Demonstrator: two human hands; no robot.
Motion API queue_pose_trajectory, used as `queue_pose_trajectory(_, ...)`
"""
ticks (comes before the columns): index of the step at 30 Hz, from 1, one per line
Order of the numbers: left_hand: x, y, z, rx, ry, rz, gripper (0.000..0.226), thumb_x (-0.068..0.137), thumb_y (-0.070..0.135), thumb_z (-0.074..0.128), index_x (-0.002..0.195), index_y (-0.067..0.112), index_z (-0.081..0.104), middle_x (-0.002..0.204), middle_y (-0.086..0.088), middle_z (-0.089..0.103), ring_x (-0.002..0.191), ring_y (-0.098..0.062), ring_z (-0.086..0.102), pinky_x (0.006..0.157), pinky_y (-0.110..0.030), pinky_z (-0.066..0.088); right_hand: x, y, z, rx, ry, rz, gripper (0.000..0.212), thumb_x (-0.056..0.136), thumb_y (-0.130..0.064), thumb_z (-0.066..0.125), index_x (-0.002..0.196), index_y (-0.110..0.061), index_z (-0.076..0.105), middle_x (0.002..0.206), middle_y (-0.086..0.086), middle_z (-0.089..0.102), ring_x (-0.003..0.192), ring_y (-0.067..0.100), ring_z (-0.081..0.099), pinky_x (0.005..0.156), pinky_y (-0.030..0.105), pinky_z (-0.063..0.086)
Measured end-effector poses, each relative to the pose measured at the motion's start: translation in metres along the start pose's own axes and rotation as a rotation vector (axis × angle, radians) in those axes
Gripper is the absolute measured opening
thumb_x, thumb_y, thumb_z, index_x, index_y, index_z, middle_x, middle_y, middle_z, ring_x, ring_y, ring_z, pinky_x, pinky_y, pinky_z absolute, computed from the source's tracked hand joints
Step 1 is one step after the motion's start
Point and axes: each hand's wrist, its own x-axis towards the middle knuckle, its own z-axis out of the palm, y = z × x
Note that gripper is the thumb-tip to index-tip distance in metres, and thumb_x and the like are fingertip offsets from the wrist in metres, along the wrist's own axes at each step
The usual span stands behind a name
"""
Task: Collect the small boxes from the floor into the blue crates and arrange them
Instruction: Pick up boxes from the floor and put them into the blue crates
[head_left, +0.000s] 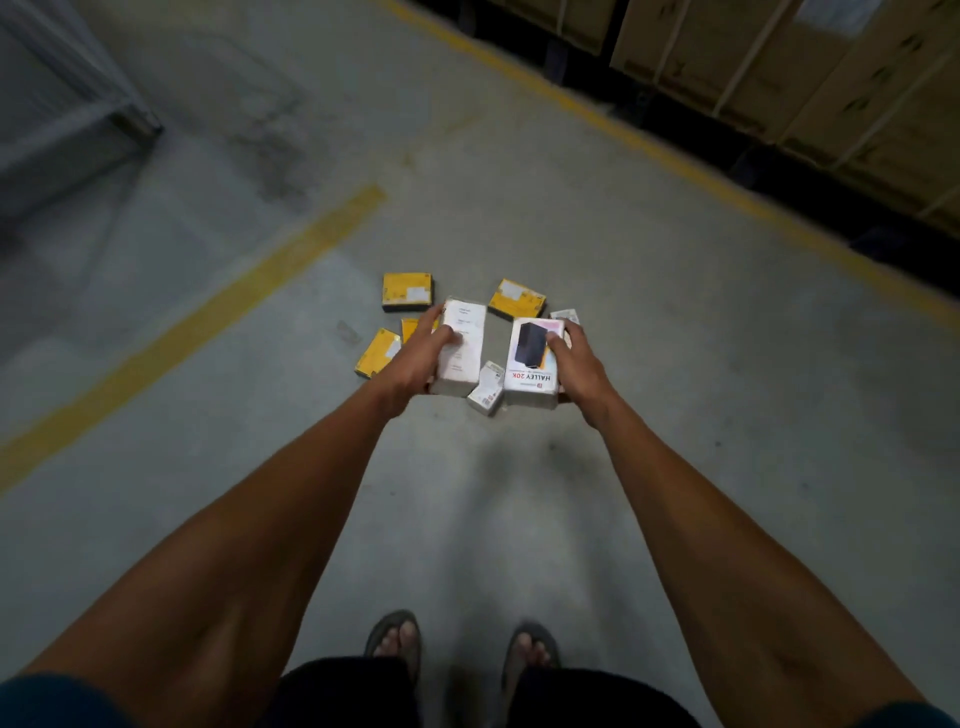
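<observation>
Sandalled feet (395, 642) stand nearest. Farther out, the left hand (415, 358) grips a white box (461, 345) and the right hand (574, 364) a HALLEY 20K box (532, 358), fingers curled round each. Yellow boxes (408, 292) lie on the floor (675, 364) beyond, partly hidden.
</observation>
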Motion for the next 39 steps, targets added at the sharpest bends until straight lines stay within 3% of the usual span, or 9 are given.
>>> queue_pose_trajectory(2, -0.051, 0.053, -0.006, -0.070, -0.005, -0.015, 0.051, 0.097, 0.031, 0.050, 0.143, 0.054, 0.044, 0.129, 0.005, 0.070, 0.107, -0.018, 0.072, 0.077, -0.039, 0.063, -0.042, -0.048, -0.023, 0.078, -0.010, 0.010, 0.035, 0.104, -0.047, 0.044, 0.138, -0.045, 0.050, 0.126, 0.002, 0.068, 0.101, 0.024, 0.071, 0.064, 0.034, 0.058)
queue_pose_trajectory(4, -0.098, 0.106, -0.014, -0.118, 0.002, -0.004, 0.048, 0.101, 0.029, 0.049, 0.143, 0.051, 0.045, 0.124, 0.006, 0.071, 0.102, -0.016, 0.072, 0.064, -0.030, 0.059, -0.081, -0.098, -0.045, 0.132, -0.003, 0.002, 0.040, 0.095, -0.056, 0.045, 0.134, -0.047, 0.053, 0.127, 0.000, 0.068, 0.103, 0.023, 0.071, 0.078, 0.038, 0.060)
queue_pose_trajectory(7, -0.167, 0.184, -0.025, -0.166, 0.030, 0.029, 0.045, 0.102, 0.031, 0.050, 0.142, 0.051, 0.046, 0.117, 0.009, 0.072, 0.099, -0.016, 0.071, 0.079, -0.037, 0.060, -0.128, -0.166, -0.078, 0.209, 0.002, -0.010, 0.052, 0.081, -0.066, 0.048, 0.130, -0.050, 0.057, 0.128, -0.005, 0.069, 0.108, 0.022, 0.072, 0.096, 0.047, 0.057)
queue_pose_trajectory(12, -0.265, 0.288, -0.044, -0.194, 0.047, 0.103, 0.043, 0.102, 0.039, 0.052, 0.141, 0.054, 0.044, 0.121, 0.003, 0.073, 0.097, -0.022, 0.072, 0.086, -0.046, 0.058, -0.216, -0.286, -0.114, 0.189, 0.014, -0.103, 0.054, 0.084, -0.067, 0.045, 0.133, -0.049, 0.055, 0.128, -0.006, 0.069, 0.110, 0.020, 0.071, 0.102, 0.048, 0.056)
queue_pose_trajectory(16, -0.334, 0.347, -0.065, -0.220, 0.079, 0.177, 0.042, 0.104, 0.040, 0.052, 0.144, 0.051, 0.045, 0.122, 0.006, 0.073, 0.093, -0.018, 0.073, 0.075, -0.038, 0.061, -0.280, -0.368, -0.125, 0.169, 0.022, -0.211, 0.045, 0.097, -0.058, 0.042, 0.139, -0.046, 0.052, 0.131, -0.006, 0.068, 0.111, 0.017, 0.068, 0.102, 0.041, 0.054)
queue_pose_trajectory(22, -0.406, 0.381, -0.108, -0.211, 0.120, 0.267, 0.031, 0.101, 0.053, 0.058, 0.132, 0.054, 0.053, 0.118, 0.010, 0.075, 0.102, -0.021, 0.074, 0.089, -0.048, 0.060, -0.335, -0.438, -0.121, 0.236, 0.025, -0.267, 0.048, 0.091, -0.071, 0.045, 0.135, -0.053, 0.053, 0.127, -0.011, 0.069, 0.109, 0.016, 0.071, 0.099, 0.045, 0.057)
queue_pose_trajectory(29, -0.441, 0.397, -0.183, -0.304, 0.093, 0.310, 0.042, 0.101, 0.047, 0.061, 0.138, 0.038, 0.046, 0.127, -0.003, 0.070, 0.088, -0.016, 0.077, 0.073, -0.041, 0.061, -0.373, -0.519, -0.081, 0.530, -0.144, -0.197, 0.046, 0.097, -0.059, 0.060, 0.135, -0.033, 0.057, 0.121, 0.005, 0.075, 0.093, 0.027, 0.077, 0.068, 0.036, 0.060)
queue_pose_trajectory(35, -0.447, 0.424, -0.260, -0.493, 0.060, 0.397, 0.063, 0.090, 0.041, 0.073, 0.142, 0.027, 0.040, 0.132, -0.009, 0.069, 0.106, -0.032, 0.075, 0.087, -0.059, 0.060, -0.384, -0.586, -0.015, 0.816, -0.451, -0.102, 0.044, 0.099, -0.053, 0.059, 0.126, -0.020, 0.072, 0.121, 0.012, 0.074, 0.096, 0.027, 0.075, 0.094, 0.044, 0.056)
queue_pose_trajectory(39, -0.449, 0.437, -0.306, -0.551, 0.084, 0.441, 0.070, 0.084, 0.043, 0.074, 0.143, 0.024, 0.041, 0.127, -0.007, 0.072, 0.107, -0.028, 0.075, 0.089, -0.057, 0.060, -0.386, -0.618, 0.028, 0.863, -0.513, -0.107, 0.047, 0.099, -0.053, 0.060, 0.130, -0.018, 0.070, 0.116, 0.012, 0.075, 0.092, 0.026, 0.075, 0.087, 0.043, 0.059)
